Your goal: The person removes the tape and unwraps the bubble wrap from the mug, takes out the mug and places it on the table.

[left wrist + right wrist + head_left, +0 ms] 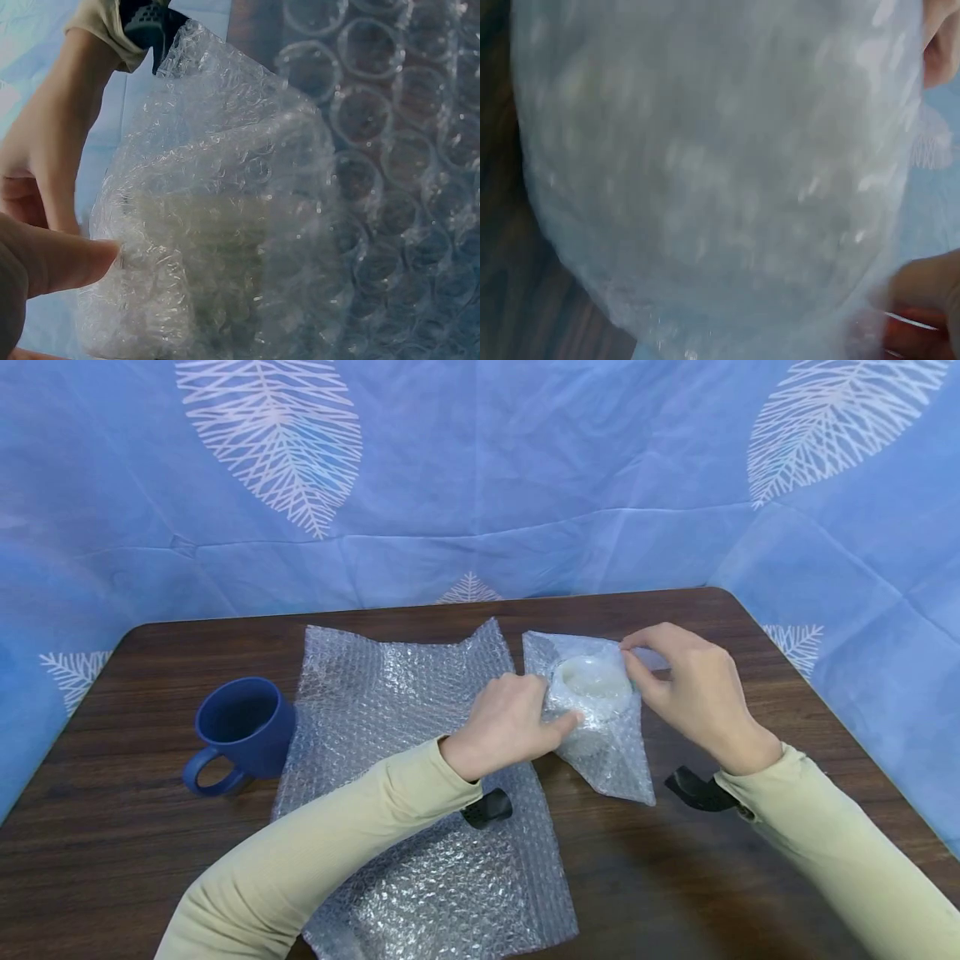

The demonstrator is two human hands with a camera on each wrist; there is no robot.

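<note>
Right of centre on the table, a pale, round-rimmed cup-like thing (592,681) stands wrapped in bubble wrap (607,760); its exact kind is blurred by the wrap. My left hand (510,722) holds the bundle's left side, thumb (82,262) against the wrap and the other fingers partly hidden. Thumb and forefinger of my right hand (686,689) pinch a clear edge of the wrap at the bundle's upper right. In the right wrist view the wrapped bundle (705,180) fills most of the picture, blurred, with the right fingertips at its lower right.
A large flat sheet of bubble wrap (390,693) lies under my left forearm. Left of it a blue mug (258,735) stands upright, its handle towards the lower left. The dark wooden table (97,760) ends at a blue leaf-patterned cloth (420,460).
</note>
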